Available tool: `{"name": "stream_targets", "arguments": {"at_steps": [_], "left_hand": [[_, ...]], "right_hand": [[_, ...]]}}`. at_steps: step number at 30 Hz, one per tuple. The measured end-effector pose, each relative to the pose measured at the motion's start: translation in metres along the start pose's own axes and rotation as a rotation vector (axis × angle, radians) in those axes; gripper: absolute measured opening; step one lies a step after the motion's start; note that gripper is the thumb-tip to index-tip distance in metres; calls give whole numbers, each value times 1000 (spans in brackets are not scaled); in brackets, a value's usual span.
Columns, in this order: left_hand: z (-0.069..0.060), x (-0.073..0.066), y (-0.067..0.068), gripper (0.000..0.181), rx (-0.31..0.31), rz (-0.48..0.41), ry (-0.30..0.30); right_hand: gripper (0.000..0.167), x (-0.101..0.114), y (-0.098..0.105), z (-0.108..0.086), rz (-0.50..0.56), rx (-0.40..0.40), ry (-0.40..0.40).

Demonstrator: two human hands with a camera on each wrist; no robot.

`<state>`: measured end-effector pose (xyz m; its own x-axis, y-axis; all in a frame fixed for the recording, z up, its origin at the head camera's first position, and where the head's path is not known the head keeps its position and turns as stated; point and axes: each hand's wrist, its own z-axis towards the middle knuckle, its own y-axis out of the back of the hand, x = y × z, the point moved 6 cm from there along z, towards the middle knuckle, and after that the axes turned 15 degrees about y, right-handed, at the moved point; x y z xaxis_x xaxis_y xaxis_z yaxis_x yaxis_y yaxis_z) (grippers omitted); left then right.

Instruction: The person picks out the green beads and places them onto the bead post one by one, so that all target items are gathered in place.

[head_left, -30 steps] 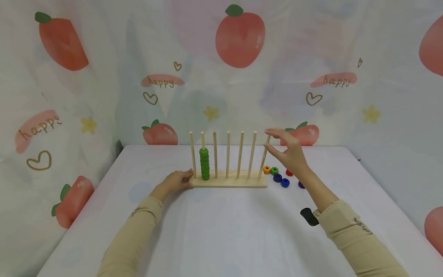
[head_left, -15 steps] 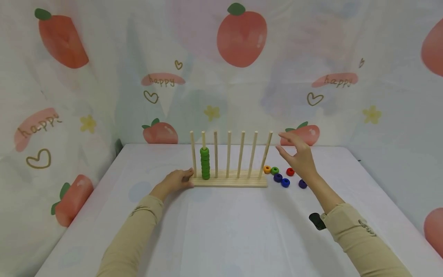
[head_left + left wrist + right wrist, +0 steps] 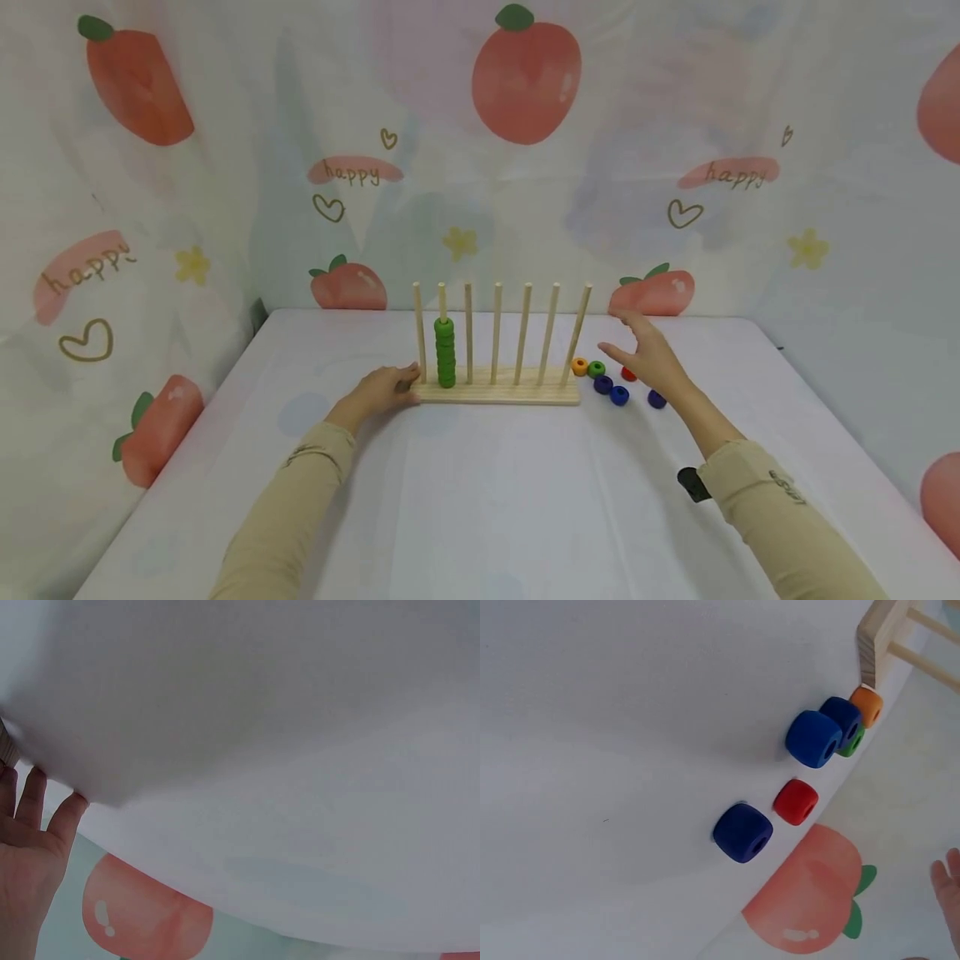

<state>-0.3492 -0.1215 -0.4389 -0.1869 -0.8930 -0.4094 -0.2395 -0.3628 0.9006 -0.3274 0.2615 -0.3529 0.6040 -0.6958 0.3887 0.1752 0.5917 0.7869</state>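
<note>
A wooden peg rack (image 3: pixel 498 393) stands upright on the white-covered table, with a row of several pegs. Green beads (image 3: pixel 445 354) are stacked on its second peg from the left; the other pegs are bare. My left hand (image 3: pixel 375 392) holds the left end of the base between thumb and fingers. Above the loose beads, right of the rack, my right hand (image 3: pixel 654 363) hovers with thumb and fingers spread, holding nothing. Near it lie a red bead (image 3: pixel 796 802), a dark blue bead (image 3: pixel 742 832), a blue bead (image 3: pixel 813 739) and an orange bead (image 3: pixel 867 706).
Another dark blue bead (image 3: pixel 841 718) and a green bead (image 3: pixel 851 742) lie close to the rack's right end. A black object (image 3: pixel 694 484) shows at the right cuff. Behind the table hangs a printed cloth (image 3: pixel 525 225).
My right hand has moved away from the rightmost peg, to the right and then down over the loose beads. My left hand stays at the rack's left end.
</note>
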Motion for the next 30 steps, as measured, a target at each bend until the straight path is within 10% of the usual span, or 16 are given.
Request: {"name": "stream_targets", "arguments": {"at_steps": [6,30], "left_hand": [[2,3,-1,59,-2,-5,8],[2,1,0,59,-5,23,-2]], "right_hand": [[60,-16,-18,-9,35,197,-89],[45,-48,-50,-8,-3,315,-211]]}}
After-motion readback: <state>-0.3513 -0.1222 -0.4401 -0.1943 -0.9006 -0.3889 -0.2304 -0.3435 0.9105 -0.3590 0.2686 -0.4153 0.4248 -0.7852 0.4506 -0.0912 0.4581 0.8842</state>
